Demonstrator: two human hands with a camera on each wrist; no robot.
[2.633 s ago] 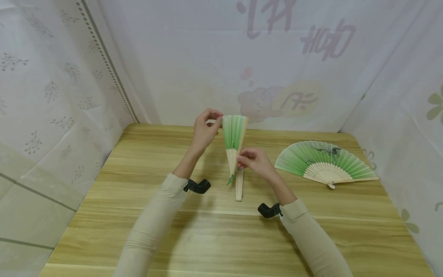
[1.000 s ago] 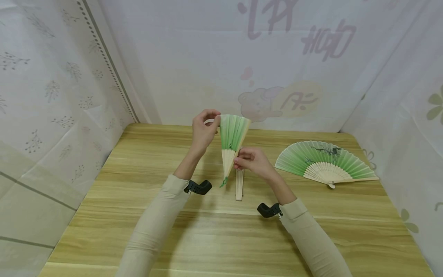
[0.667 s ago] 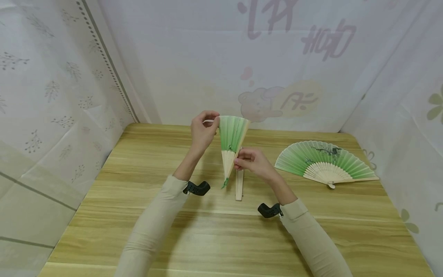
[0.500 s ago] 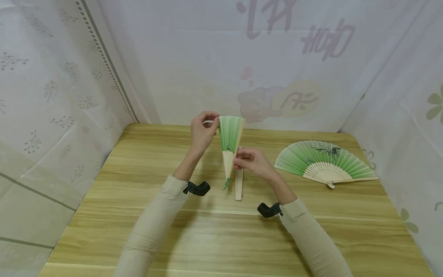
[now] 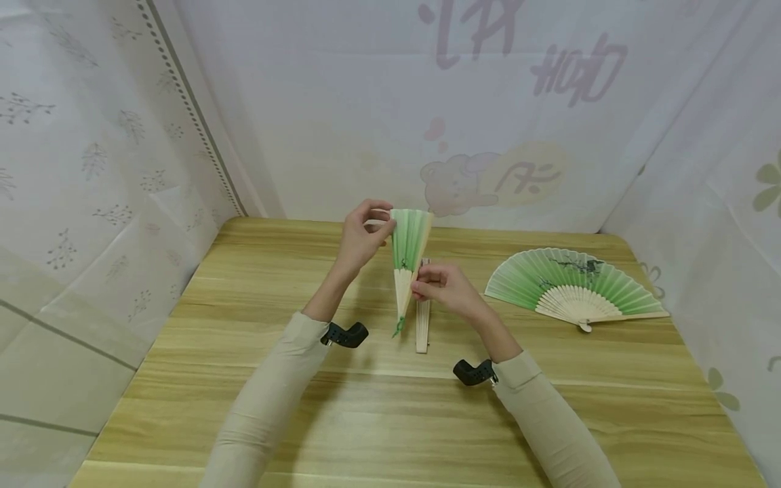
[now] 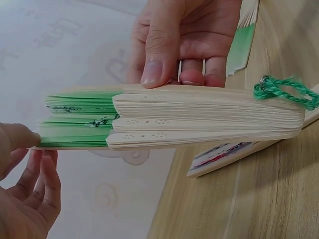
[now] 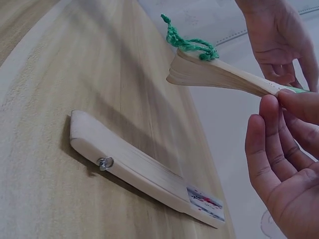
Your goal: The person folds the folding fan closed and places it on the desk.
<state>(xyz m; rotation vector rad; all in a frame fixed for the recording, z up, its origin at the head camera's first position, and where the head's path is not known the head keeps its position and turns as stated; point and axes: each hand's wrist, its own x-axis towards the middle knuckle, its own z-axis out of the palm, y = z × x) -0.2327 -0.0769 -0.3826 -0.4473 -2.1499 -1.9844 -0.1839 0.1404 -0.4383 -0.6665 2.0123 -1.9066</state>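
A green folding fan (image 5: 410,244), partly spread, is held up above the table between both hands. My left hand (image 5: 360,234) pinches its upper left edge between thumb and fingers. The right hand (image 5: 447,288) grips the right outer rib about halfway down. A green cord loop (image 6: 284,92) hangs at the fan's pivot end. In the left wrist view the pale ribs (image 6: 199,114) stand in uneven bunches. Below the held fan lies a folded fan (image 7: 129,159) with a metal ring at its pivot and a red-and-grey printed edge, partly hidden in the head view by the right hand.
A fully spread green fan (image 5: 573,285) with a dark branch print lies at the right of the wooden table (image 5: 378,420). Pale printed cloth (image 5: 317,122) hangs behind the table and along both sides. Each wrist carries a black camera mount (image 5: 344,335).
The held fan opened wider, then narrowed again as its right edge swung left. Both hands kept their hold, and it now sits slightly lower. The fans on the table have not moved.
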